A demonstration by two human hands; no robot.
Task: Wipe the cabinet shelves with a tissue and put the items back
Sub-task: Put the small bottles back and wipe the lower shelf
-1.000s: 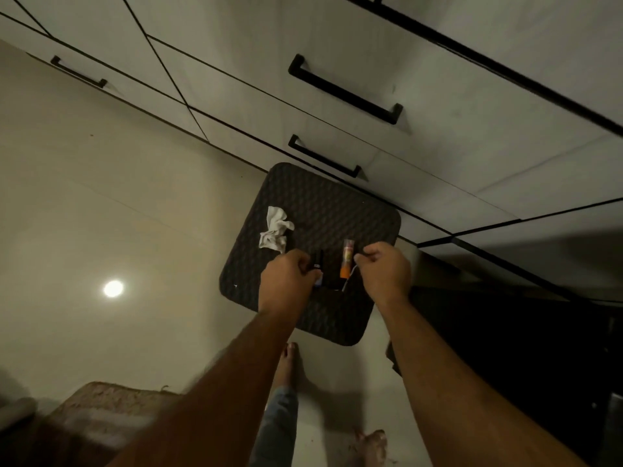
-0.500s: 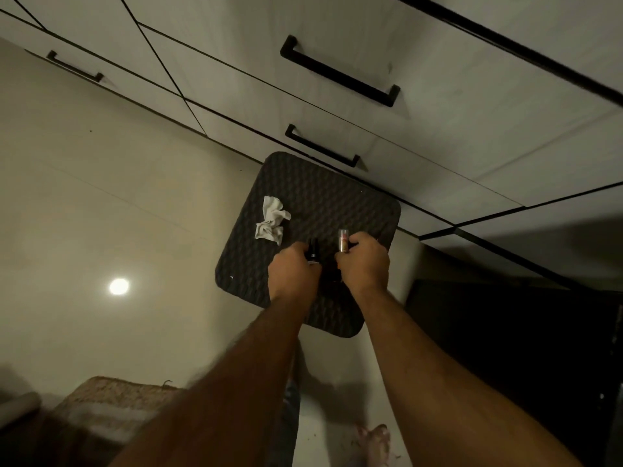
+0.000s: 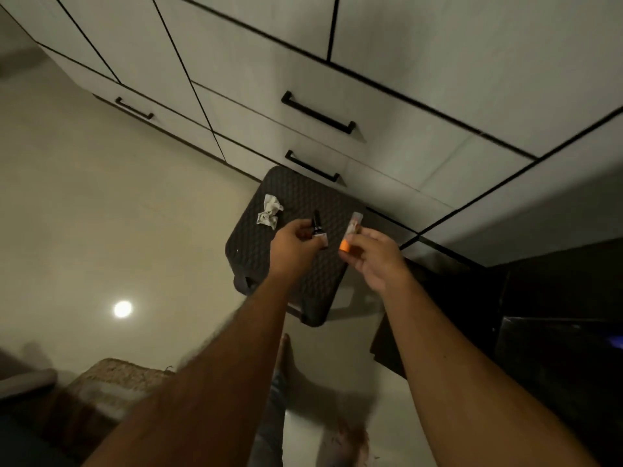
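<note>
Woven mat (image 3: 111,382) bottom left on the floor (image 3: 101,214). Crumpled tissue (image 3: 269,215) lies on the dark textured stool top (image 3: 296,197), left part of the surface, clear of both hands. Left hand (image 3: 292,251): fingers curled round a small dark bottle (image 3: 318,227), held above the stool. Right hand (image 3: 374,261): fingers pinch an orange-ended tube (image 3: 350,234), just beside the bottle, not touching. White cabinet drawers (image 3: 371,106) with black handles behind, all closed.
</note>
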